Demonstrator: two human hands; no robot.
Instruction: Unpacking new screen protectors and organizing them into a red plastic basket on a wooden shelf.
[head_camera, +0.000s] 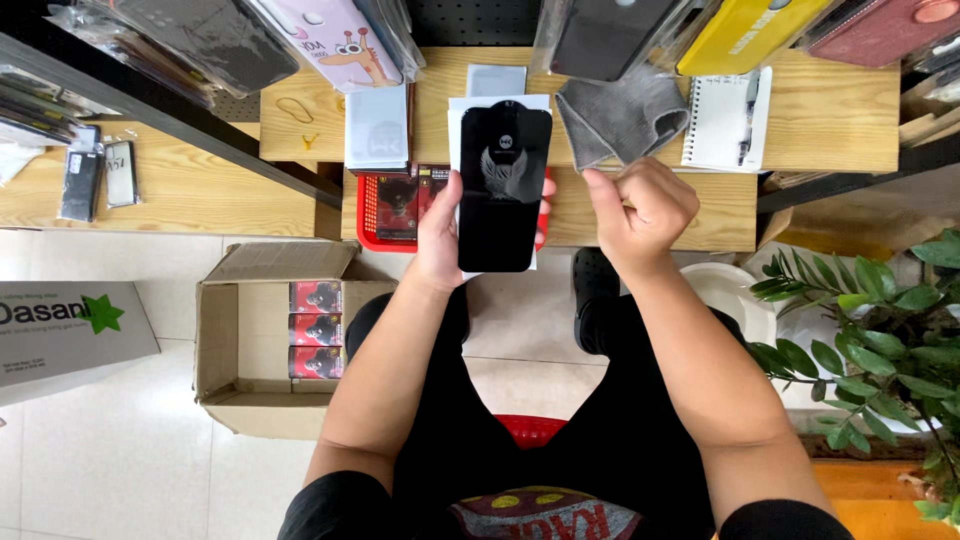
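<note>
Left hand (440, 232): holds a black screen protector sheet (503, 190) upright in front of the person, thumb on the near left edge, fingertips just showing at the right edge. Gripping by the edges looks like a way to keep prints off the face.
Right hand (640, 208): raised just beside the sheet, not touching it, fingers curled into a loose fist with thumb pressed to forefinger. Whether something thin is pinched there, I cannot tell.
Sheet: long black rectangle with a pale winged emblem, a white backing card showing behind its top and sides. It hangs in the air above the table's near edge.
Wooden table (830, 120): a grey cloth (620, 115) lies just right of the sheet, within easy reach of the fist; a spiral notepad with a pen (725, 120) sits beyond it, a stack of white cards (377, 128) to the left.
Red basket (372, 215): at the near table edge, partly behind the left hand, with dark packets inside.
Cardboard box (225, 340): open on the floor by the left knee, red-and-black packets stacked inside, flaps out.
Overhead: phone cases in clear sleeves (330, 40) hang along the top, crowding the far side.
Room to move: free space lies between the hands and over the lap; a potted plant (880, 330) hems the right elbow, the box the left.
</note>
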